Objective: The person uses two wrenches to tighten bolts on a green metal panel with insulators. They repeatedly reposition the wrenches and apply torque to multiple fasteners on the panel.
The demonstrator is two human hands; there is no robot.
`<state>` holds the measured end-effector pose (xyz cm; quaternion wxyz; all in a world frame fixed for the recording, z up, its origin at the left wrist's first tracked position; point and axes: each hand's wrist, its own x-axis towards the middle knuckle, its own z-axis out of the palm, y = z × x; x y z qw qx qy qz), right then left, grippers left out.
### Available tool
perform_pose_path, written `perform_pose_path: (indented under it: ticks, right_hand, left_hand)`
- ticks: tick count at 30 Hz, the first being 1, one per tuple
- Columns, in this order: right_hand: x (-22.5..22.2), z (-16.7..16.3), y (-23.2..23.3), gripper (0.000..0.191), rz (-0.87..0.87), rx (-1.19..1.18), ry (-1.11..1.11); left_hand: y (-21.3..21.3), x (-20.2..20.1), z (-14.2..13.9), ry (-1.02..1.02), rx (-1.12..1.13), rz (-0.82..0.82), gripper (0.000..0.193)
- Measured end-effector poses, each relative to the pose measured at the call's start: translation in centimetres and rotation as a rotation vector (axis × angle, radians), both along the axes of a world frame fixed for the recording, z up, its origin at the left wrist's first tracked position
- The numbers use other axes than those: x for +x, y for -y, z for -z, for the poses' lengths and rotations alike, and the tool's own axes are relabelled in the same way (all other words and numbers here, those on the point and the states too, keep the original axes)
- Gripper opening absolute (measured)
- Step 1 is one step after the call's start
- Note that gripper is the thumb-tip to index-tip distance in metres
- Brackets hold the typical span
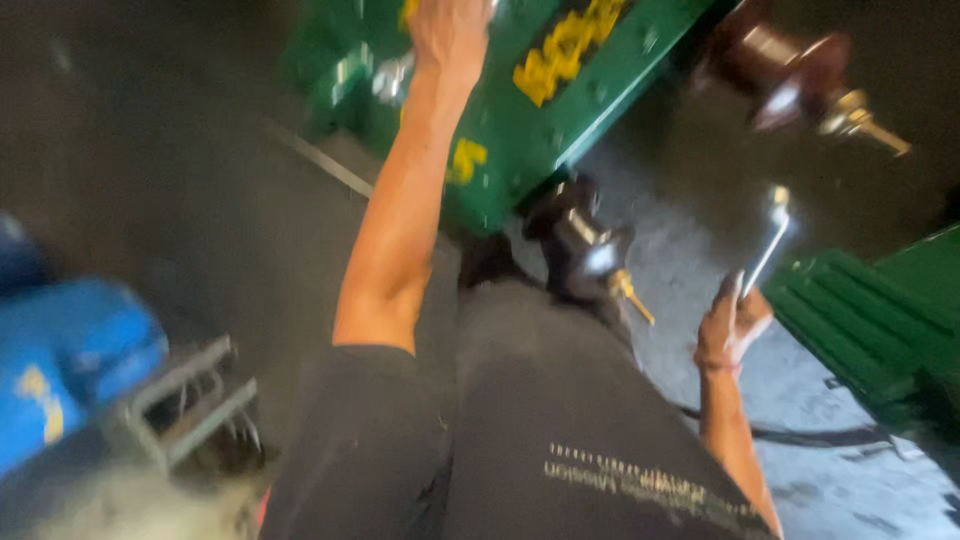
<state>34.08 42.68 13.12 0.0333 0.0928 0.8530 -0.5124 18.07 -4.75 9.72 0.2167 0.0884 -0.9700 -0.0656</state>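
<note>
Nearest to you, your dark trousers (560,440) fill the lower middle of the view, with a line of pale print across the cloth that you cannot read through the blur. Below and around them lies a grey, rough concrete floor (830,480), stained and crossed by a dark cable (800,436). To your left sits a blue rounded container (70,350) beside a grey metal frame (190,400).

Your right hand (730,322) is raised at your side, fingers closed round the lower end of a slim silvery metal wrench (770,245) that points up and away. Just beyond it stands a green ribbed metal casing (870,320).

Ahead of your knee, a dark brown glossy insulator (580,250) with a brass tip juts out from a large green painted metal housing (540,110) marked in yellow. A second brown insulator (790,80) shows at the upper right.

Your left arm stretches straight forward, and your left hand (450,30) rests on top of the green housing. You cannot tell how far its fingers are open, since the frame edge and blur hide them.
</note>
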Motion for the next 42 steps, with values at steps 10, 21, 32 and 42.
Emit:
perform_pose_path:
  ticks: [10,21,32,42]
  right_hand:
    - [-4.5,1.5,1.6,0.054,-0.253,-0.052,0.116]
    - [6.3,0.4,4.7,0.038,-0.361,0.032,0.305]
    - [12.7,8.3,14.3,0.024,-0.467,-0.029,0.346]
    - [11.8,7.3,20.7,0.014,-0.152,-0.257,0.279]
  left_hand:
    - [-15.0,20.1,-1.1,0.536,2.297,-0.457,0.042]
    - [-18.8,24.4,10.1,-0.336,2.508,-0.342,0.033]
    - [-19.4,24.8,11.6,-0.583,2.442,-0.363,0.023]
    - [-13.8,24.9,12.3,-0.216,2.885,0.068,0.050]
